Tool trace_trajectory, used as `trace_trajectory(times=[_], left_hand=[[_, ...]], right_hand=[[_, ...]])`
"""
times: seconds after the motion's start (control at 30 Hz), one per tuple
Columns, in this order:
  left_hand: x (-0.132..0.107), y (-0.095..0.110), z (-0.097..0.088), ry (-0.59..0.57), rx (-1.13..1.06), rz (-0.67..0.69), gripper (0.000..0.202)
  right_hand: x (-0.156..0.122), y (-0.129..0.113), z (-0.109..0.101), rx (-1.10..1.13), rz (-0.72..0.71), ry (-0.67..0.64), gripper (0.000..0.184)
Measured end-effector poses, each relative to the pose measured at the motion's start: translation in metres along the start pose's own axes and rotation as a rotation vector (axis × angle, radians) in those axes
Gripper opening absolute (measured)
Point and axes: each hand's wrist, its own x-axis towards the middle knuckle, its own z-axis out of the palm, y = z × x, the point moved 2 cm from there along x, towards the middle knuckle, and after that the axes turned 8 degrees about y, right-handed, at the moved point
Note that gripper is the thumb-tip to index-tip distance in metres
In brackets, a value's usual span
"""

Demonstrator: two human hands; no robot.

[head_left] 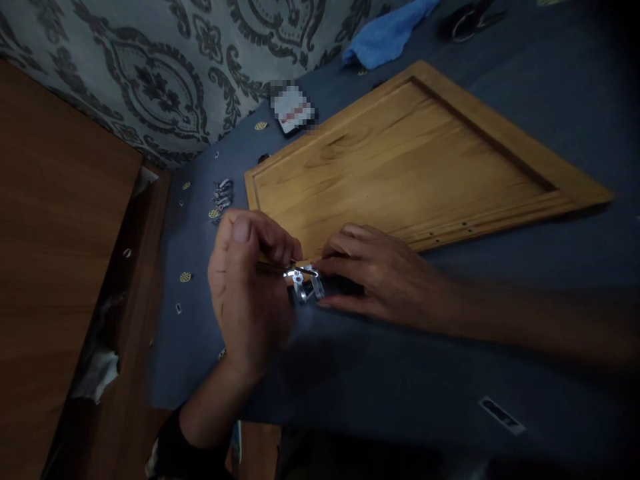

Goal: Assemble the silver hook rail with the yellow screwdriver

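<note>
One metal cabinet hinge point(316, 287), shiny and angular, at the near left edge of a grained wooden panel point(380, 153) with recessed centre; right hand point(380, 273), fingers clamped on its right side; left hand point(245, 287), fingers closed around a slender rod-like tool point(273, 268). Clustered metal hinges point(223, 193), far left on the blue-grey worktop point(400, 380); crumpled blue cloth point(387, 39), far side.

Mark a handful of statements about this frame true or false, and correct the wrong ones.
1. The right hand is at the metal fitting. True.
2. Only one hand is near the fitting. False: the left hand is close to it too.
3. A blue cloth lies beyond the wooden panel. True.
4. The panel stands upright. False: it lies flat on the dark covering.
5. Small metal pieces lie left of the panel. True.
</note>
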Motion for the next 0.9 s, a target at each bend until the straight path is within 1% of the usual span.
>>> trace_trajectory(times=[0.13, 0.23, 0.4, 0.53, 0.63, 0.8, 0.83, 0.9], left_hand=[[0.007, -0.002, 0.002, -0.033, 0.011, -0.041, 0.040], [0.012, -0.004, 0.004, -0.041, 0.005, -0.052, 0.044], [0.015, -0.004, 0.007, -0.074, -0.028, -0.069, 0.043], [0.017, -0.003, 0.012, -0.145, -0.060, -0.092, 0.044], [0.020, -0.004, 0.012, -0.194, -0.095, -0.118, 0.039], [0.022, -0.006, 0.005, -0.317, -0.044, -0.117, 0.028], [0.021, -0.005, 0.003, -0.317, -0.029, -0.108, 0.026], [0.018, -0.004, 0.002, -0.263, 0.010, -0.077, 0.020]], right_hand=[[0.000, 0.000, -0.001, -0.009, -0.006, 0.000, 0.046], [0.001, -0.001, -0.001, -0.018, 0.012, -0.025, 0.042], [0.000, -0.002, -0.001, -0.024, 0.017, -0.037, 0.042], [-0.001, -0.001, 0.000, -0.034, 0.002, -0.018, 0.043], [-0.001, -0.001, 0.000, -0.024, -0.021, 0.007, 0.044], [-0.001, -0.001, 0.000, -0.023, -0.038, 0.026, 0.041], [-0.001, -0.002, 0.000, -0.024, -0.033, 0.018, 0.041], [-0.001, -0.002, 0.000, -0.026, -0.014, -0.001, 0.042]])
